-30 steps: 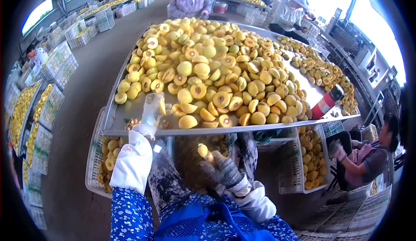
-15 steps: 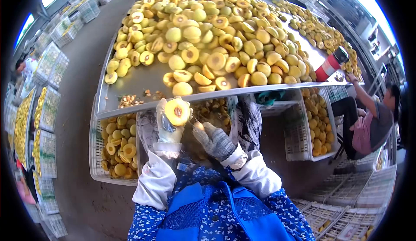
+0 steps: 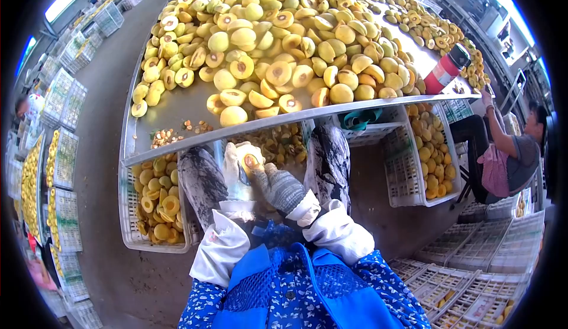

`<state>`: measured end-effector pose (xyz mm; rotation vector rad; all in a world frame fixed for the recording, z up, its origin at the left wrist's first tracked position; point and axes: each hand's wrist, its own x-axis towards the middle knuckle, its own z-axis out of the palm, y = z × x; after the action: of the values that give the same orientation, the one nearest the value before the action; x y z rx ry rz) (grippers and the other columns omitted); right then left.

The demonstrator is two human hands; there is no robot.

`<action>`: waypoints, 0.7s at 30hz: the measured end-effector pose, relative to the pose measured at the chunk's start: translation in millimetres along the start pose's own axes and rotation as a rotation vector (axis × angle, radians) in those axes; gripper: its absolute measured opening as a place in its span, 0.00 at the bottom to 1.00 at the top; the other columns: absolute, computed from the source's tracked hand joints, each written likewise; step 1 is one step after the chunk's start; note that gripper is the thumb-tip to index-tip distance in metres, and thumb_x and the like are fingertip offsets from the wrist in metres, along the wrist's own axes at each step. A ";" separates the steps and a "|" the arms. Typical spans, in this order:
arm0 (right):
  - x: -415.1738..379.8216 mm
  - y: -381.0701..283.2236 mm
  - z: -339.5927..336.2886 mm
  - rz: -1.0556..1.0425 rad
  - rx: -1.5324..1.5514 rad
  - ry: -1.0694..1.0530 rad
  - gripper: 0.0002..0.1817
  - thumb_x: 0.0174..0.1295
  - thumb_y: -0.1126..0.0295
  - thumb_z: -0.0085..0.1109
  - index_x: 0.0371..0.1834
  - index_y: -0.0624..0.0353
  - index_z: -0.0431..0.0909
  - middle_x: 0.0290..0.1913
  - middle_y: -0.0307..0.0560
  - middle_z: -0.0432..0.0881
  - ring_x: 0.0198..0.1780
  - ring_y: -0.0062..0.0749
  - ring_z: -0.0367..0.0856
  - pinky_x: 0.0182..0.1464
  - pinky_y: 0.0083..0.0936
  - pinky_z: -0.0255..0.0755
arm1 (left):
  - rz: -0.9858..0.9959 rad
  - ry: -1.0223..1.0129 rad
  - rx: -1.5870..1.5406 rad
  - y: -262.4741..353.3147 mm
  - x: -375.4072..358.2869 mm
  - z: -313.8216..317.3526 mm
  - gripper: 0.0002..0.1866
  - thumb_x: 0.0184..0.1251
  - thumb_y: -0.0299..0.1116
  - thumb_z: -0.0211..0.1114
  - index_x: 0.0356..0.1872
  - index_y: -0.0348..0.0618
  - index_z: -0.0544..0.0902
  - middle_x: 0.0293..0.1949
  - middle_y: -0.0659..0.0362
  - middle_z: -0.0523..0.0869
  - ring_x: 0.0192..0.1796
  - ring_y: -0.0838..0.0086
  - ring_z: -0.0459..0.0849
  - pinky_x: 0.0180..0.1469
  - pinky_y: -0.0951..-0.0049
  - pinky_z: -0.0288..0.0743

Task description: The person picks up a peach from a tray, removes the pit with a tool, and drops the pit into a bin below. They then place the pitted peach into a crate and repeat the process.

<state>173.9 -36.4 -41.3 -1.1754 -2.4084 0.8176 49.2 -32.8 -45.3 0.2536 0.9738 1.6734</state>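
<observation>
In my left hand (image 3: 232, 175), which wears a pale glove, a halved yellow peach (image 3: 255, 151) is held just below the table's front edge. Its cut face shows the brown centre. My right hand (image 3: 281, 189), in a grey knit glove, is closed with its fingertips at the cut face; what it grips, if anything, is hidden. Beyond both hands, a large heap of peach halves (image 3: 242, 36) covers much of the metal table (image 3: 195, 101). Small brown pit pieces (image 3: 165, 137) lie near its front left corner.
A crate (image 3: 157, 247) of peach halves stands left of my knees, another crate (image 3: 397, 175) on the right. Peach pieces (image 3: 278, 142) fill a container between my legs. A red bottle (image 3: 444, 73) stands on the table. Another person (image 3: 515, 157) sits at right.
Both hands have come together: my right fingers now touch the peach half, where they were apart before. The cut face has turned towards my right hand. The view has shifted slightly.
</observation>
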 end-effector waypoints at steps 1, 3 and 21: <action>0.5 5.0 0.1 0.002 0.007 -0.040 0.18 0.66 0.68 0.42 0.58 0.58 0.70 0.36 0.61 0.76 0.31 0.55 0.77 0.32 0.42 0.71 | 0.001 0.000 0.039 2.4 -1.8 1.5 0.24 0.69 0.49 0.50 0.42 0.33 0.76 0.30 0.47 0.83 0.27 0.62 0.82 0.33 0.69 0.79; -1.0 11.9 -5.0 0.010 0.214 -0.125 0.18 0.67 0.67 0.42 0.58 0.59 0.70 0.35 0.58 0.76 0.29 0.52 0.76 0.31 0.40 0.71 | 0.009 -0.036 0.195 8.2 -5.1 4.0 0.23 0.69 0.48 0.51 0.39 0.32 0.77 0.28 0.47 0.83 0.25 0.64 0.82 0.32 0.70 0.79; -17.7 -10.5 -23.8 0.476 1.840 -0.491 0.21 0.64 0.46 0.49 0.30 0.54 0.75 0.19 0.38 0.74 0.19 0.21 0.70 0.20 0.16 0.63 | -0.142 -0.280 -0.181 24.6 -12.9 17.1 0.16 0.65 0.39 0.59 0.45 0.36 0.75 0.37 0.47 0.83 0.29 0.56 0.84 0.28 0.64 0.82</action>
<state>190.7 -47.5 -17.1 -0.5902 -0.5606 2.6538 46.8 -37.0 -13.0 0.2823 0.6139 1.5357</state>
